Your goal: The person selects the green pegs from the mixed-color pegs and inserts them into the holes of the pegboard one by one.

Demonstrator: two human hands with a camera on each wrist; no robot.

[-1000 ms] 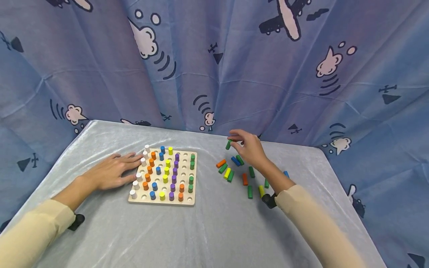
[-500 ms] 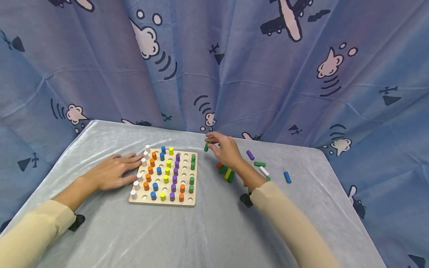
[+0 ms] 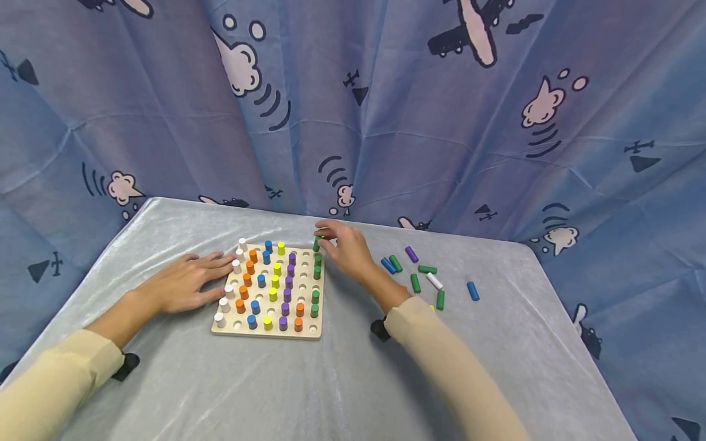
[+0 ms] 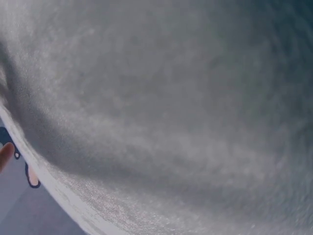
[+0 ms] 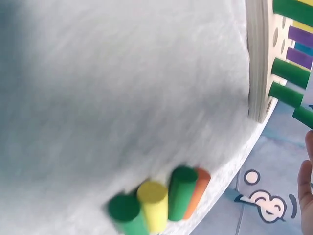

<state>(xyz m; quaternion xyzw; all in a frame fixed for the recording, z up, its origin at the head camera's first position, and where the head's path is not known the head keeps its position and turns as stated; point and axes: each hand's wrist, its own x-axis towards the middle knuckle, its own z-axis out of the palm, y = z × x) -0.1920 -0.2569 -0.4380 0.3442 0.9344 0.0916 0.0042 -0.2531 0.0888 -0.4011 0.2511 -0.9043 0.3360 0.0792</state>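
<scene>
A wooden pegboard (image 3: 276,334) lies on the table, with white, orange, blue, yellow, purple and green pegs standing in columns. My left hand (image 3: 190,282) rests flat beside its left edge, fingers straight and fingertips at the white pegs (image 3: 236,266). At the far right corner of the board, my right hand (image 3: 347,251) pinches a green peg (image 3: 317,244) between thumb and fingers. That peg is upright or nearly so, behind the green column; whether its lower end touches the board cannot be told. The left wrist view shows mostly cloth and one fingertip (image 4: 6,154).
Loose pegs lie right of the board, among them a purple peg (image 3: 412,254), a white peg (image 3: 434,281) and a blue peg (image 3: 473,291). My right forearm hides some; the right wrist view shows a yellow peg (image 5: 152,205) there. A patterned curtain (image 3: 309,110) hangs behind the table (image 3: 265,392).
From above the loose pegs, my right hand has moved left to the board's far right corner, carrying the green peg. My left hand stays in place.
</scene>
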